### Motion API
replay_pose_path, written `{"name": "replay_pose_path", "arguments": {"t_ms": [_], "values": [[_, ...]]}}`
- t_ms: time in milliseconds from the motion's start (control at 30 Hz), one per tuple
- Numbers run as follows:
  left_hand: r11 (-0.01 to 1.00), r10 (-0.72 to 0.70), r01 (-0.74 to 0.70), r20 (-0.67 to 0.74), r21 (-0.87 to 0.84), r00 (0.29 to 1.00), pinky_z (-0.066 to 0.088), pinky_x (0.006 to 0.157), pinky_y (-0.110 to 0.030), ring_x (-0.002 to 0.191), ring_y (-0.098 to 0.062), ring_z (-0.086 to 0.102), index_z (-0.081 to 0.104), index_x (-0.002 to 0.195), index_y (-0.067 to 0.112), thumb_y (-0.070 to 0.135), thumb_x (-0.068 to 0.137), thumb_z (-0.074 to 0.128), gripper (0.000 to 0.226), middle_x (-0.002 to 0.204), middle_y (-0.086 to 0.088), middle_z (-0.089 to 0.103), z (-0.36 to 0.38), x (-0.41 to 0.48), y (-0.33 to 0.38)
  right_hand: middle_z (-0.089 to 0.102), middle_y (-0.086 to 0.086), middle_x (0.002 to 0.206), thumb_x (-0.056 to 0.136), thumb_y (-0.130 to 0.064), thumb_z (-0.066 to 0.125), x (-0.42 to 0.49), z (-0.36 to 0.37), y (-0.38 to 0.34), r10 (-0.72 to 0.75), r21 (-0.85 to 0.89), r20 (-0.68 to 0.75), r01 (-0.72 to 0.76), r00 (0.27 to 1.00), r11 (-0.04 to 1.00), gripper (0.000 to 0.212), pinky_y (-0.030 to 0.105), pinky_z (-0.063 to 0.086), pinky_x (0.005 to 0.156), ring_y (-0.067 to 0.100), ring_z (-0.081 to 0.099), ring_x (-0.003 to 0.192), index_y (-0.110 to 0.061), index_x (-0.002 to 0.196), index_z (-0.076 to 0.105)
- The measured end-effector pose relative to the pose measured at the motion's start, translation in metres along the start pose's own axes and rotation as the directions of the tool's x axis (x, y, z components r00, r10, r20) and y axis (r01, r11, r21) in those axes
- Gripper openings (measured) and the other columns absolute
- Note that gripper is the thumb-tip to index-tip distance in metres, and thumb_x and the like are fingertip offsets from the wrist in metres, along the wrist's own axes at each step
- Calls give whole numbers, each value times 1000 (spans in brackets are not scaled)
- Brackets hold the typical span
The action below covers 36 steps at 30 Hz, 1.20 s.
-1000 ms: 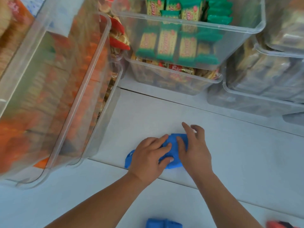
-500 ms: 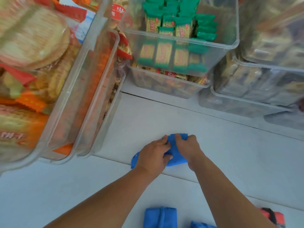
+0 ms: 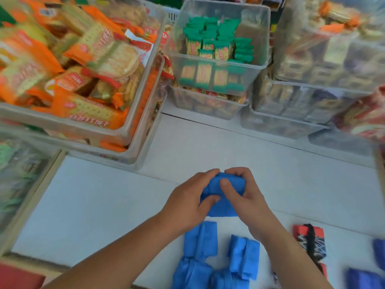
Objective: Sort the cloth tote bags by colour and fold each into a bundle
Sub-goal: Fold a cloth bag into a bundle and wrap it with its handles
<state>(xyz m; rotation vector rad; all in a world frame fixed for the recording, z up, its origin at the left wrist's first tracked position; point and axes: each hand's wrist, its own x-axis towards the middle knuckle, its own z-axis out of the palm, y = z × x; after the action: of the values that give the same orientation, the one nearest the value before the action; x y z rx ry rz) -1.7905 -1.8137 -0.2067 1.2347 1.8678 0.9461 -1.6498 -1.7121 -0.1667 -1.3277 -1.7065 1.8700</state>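
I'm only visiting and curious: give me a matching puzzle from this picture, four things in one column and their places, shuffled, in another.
Things
1. blue bag
2. folded blue bundles
3. red patterned bundle
4. green-wrapped snacks

Places
A. in a clear bin at the back
B. on the table, to the right of both arms
C. gripped by the left hand and right hand
D. on the table between the arms, nearest the person

Pairs: 1-C, 2-D, 3-B, 4-A
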Motion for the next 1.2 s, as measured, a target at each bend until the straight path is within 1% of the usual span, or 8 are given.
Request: {"name": "replay_pose_path", "arguments": {"t_ms": [200,400,500,633,800,900,1033,1200], "values": [[980,-197,194,78,44,977,48,92,-19,98,3,58,36,152,44,44,81,81,84,127,24,58,-4,-56,44,70,-2,92,94,-17,72,-57,-19,0,14,63,23,-15,1000,998,18,28,55,61,13,69,77,-22,105,58],[947,-287,309,209,-82,935,54,67,-23,71,-1,64,73,94,20,27,83,82,16,84,7,71,4,-96,75,69,-4,97,94,-22,71,-92,-57,9,-8,30,50,7,999,1000,16,30,56,65,12,67,80,-27,105,60],[946,-307,320,158,-60,938,50,61,-25,64,-5,60,70,79,17,30,79,83,19,74,3,67,7,-109,87,69,-2,103,94,-24,72,-105,-75,19,-10,-4,47,10,999,1000,15,38,58,70,14,68,83,-31,101,61],[929,-356,368,160,-52,921,51,69,-23,68,-1,61,73,83,17,21,83,82,10,77,7,69,0,-129,83,68,0,103,95,-23,70,-116,-94,31,-1,-7,11,1,1000,1000,15,29,56,60,10,68,75,-28,104,60],[670,-402,375,112,-641,909,53,93,-30,93,-17,70,75,112,14,6,89,74,24,90,-7,71,-10,-147,71,68,3,103,95,-26,70,-120,-77,54,71,1,-33,-71,997,997,15,33,57,59,17,69,78,-29,105,58],[524,-490,338,48,-782,870,59,88,-40,88,-23,70,70,118,12,6,91,72,28,89,-16,67,-19,-152,59,67,2,104,95,-29,70,-119,-48,62,98,36,-77,-96,992,995,16,34,57,58,20,68,79,-28,106,58],[616,-539,413,24,-670,842,62,73,-38,70,-23,68,70,117,19,10,94,70,24,82,-11,60,-44,-177,26,66,4,102,93,-34,72,-112,-2,68,74,-101,-100,-84,992,991,18,43,59,64,25,67,82,-33,103,56],[663,-617,490,-43,-566,785,62,80,-39,67,-16,63,74,111,27,15,99,63,20,80,-2,61,-79,-200,-37,64,-4,100,94,-32,71,-79,77,70,11,-264,40,0,999,965,21,20,53,54,3,64,74,-29,107,55]]}}
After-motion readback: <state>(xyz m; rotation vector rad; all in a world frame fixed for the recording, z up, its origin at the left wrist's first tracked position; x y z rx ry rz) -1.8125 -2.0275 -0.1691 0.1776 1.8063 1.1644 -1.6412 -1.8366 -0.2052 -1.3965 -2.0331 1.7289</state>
